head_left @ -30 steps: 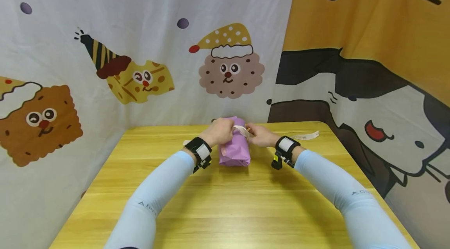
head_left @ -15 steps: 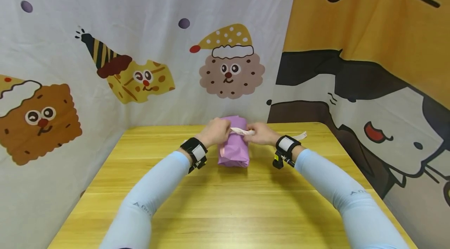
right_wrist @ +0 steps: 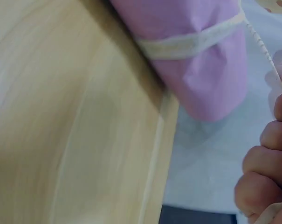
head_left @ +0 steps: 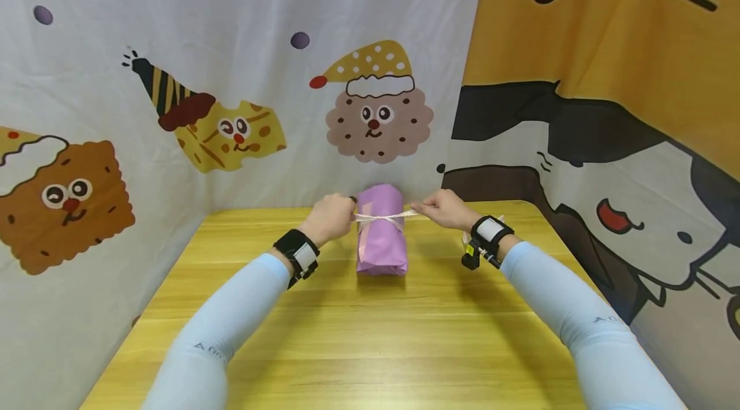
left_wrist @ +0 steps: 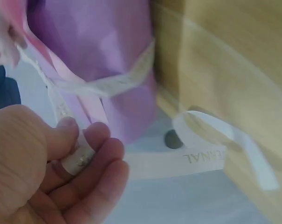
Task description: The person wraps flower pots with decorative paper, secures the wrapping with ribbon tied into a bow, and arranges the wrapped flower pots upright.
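Observation:
A purple paper-wrapped package [head_left: 381, 246] lies lengthwise near the table's back edge. Round its middle runs a white ribbon [head_left: 378, 218], crossed on top and stretched out to both sides. On the left, my left hand [head_left: 331, 216] pinches one ribbon end between thumb and fingers; lettering shows on the ribbon's loose tail [left_wrist: 201, 161] in the left wrist view. To the right, my right hand [head_left: 448, 209] grips the other end with curled fingers, and in the right wrist view that stretch looks twisted like a cord. Both hands are apart from the package.
The wooden table [head_left: 358, 339] stretches from the package toward me. A white printed curtain [head_left: 260, 24] hangs right behind the back edge, and an orange, black and white one [head_left: 607, 108] closes off the right side.
Both hands have moved apart, from over the package out to its two sides. The ribbon between them has been drawn straight across and now lies tight on the package.

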`<state>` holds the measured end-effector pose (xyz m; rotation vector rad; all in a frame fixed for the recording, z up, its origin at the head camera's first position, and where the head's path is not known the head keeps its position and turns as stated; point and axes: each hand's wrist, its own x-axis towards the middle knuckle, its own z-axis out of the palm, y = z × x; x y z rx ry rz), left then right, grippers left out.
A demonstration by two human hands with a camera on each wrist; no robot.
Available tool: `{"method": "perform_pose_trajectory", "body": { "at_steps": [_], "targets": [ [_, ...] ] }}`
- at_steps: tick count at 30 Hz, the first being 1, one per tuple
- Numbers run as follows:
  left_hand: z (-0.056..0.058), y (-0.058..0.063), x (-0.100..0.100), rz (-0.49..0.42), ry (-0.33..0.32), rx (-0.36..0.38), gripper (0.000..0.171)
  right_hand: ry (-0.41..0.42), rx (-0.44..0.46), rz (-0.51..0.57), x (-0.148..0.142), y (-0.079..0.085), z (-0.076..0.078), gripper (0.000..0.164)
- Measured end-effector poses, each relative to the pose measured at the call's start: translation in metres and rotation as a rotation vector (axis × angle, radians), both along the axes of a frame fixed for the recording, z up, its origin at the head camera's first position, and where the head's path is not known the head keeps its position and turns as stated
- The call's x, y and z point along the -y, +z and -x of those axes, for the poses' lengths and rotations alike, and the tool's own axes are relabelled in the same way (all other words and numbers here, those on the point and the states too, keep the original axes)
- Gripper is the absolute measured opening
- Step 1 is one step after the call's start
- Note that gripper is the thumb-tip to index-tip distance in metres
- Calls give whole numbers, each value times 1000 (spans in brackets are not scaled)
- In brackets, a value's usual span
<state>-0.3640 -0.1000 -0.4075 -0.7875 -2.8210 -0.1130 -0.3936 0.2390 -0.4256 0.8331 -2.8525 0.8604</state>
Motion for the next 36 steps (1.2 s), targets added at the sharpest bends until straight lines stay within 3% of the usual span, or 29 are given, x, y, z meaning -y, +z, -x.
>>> {"method": "perform_pose_trajectory", "body": {
  "at_steps": [6, 11, 13, 16, 20, 23, 27, 32, 36],
  "targets": [
    [-3, -20, 25, -24, 41, 125, 26, -39, -133, -81, -28, -37, 3, 60],
    [-3, -31, 15, 8, 37, 134, 28, -37, -122, -105, -37, -60, 2, 58],
    [-4, -31, 9, 47, 43, 133, 23, -25, -68, -122, -34, -63, 0, 49],
    [-1, -32, 2, 31, 48, 170, 20, -17, 125, -75, -17, -56, -6, 41],
    [5, -27, -7, -174, -21, 266, 25, -49, 375, 143, 13, -41, -12, 54],
    [4, -21, -12, -295, -83, 323, 35, -65, 402, 240, 29, -39, -9, 51],
    [4, -25, -15, -359, -114, 315, 33, -72, 327, 247, 39, -38, -10, 31],
    [9, -33, -12, -413, -140, 211, 19, -75, 215, 266, 41, -34, -15, 25],
    [9, -34, -4, -393, -132, 144, 21, -79, 262, 379, 44, -34, -10, 22]
  ]
}}
